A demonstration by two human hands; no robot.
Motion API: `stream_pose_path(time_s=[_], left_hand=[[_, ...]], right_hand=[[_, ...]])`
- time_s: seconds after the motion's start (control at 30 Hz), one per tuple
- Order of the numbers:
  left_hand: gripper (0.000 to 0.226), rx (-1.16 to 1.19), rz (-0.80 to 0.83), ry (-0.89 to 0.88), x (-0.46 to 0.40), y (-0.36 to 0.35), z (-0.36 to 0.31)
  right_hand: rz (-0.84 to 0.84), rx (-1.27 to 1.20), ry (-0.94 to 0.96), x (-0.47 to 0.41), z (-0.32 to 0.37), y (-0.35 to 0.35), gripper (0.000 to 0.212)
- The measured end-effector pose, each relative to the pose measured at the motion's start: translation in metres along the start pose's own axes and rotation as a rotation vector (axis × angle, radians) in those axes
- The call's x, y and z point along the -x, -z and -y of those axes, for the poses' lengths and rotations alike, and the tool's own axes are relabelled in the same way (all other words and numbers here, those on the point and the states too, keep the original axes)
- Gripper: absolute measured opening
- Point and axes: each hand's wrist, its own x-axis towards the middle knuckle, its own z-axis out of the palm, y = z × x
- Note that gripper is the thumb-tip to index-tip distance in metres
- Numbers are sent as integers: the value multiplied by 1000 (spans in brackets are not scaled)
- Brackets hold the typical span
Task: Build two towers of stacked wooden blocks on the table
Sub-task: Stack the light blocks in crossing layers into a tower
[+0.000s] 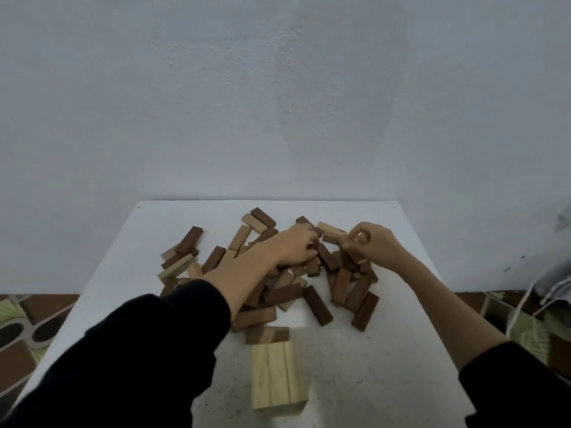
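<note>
A loose pile of light and dark wooden blocks covers the far half of the white table. Near the front edge stands a low stack whose top layer is three light blocks side by side. My left hand reaches into the middle of the pile, fingers curled down around a dark block. My right hand is at the pile's right end, thumb and fingers pinching a light block.
A plain wall rises right behind the table's far edge. Patterned floor tiles show on both sides. A grey cloth with white cords hangs at the right. A single two-tone block lies just beyond the low stack.
</note>
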Motion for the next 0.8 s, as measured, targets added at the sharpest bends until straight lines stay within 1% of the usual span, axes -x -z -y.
stream_pose_path(time_s=[0.03, 0.07, 0.17, 0.27, 0.37, 0.43, 0.5, 0.6, 0.67, 0.8], left_hand=[[31, 9, -2, 3, -2, 0, -1], [32, 14, -3, 5, -3, 0, -2], [31, 18, 27, 37, -5, 1, -6], [34, -29, 77, 82, -5, 1, -9], [34, -64, 89, 89, -4, 1, -11], [33, -63, 60, 83, -5, 0, -13], [31, -50, 20, 72, -6, 0, -14], [27, -39, -25, 71, -7, -3, -16], [23, -28, -50, 86, -7, -4, -18], [18, 47, -55, 145, -7, -5, -23]], right_hand=[[51, 25, 6, 0, -3, -3, 24], [58, 45, 2, -1, -7, -4, 28], [-45, 62, -19, -7, -15, -3, 29], [-77, 35, -35, -6, -18, -2, 36], [-123, 36, 32, -1, -16, -1, 31], [-143, 92, 94, 3, -15, -1, 19], [-81, 243, 122, 7, -14, -1, 4], [42, 442, 104, 12, -13, -1, 9], [71, 455, 114, 15, -11, 0, 11], [108, 420, 133, 18, -6, -1, 32]])
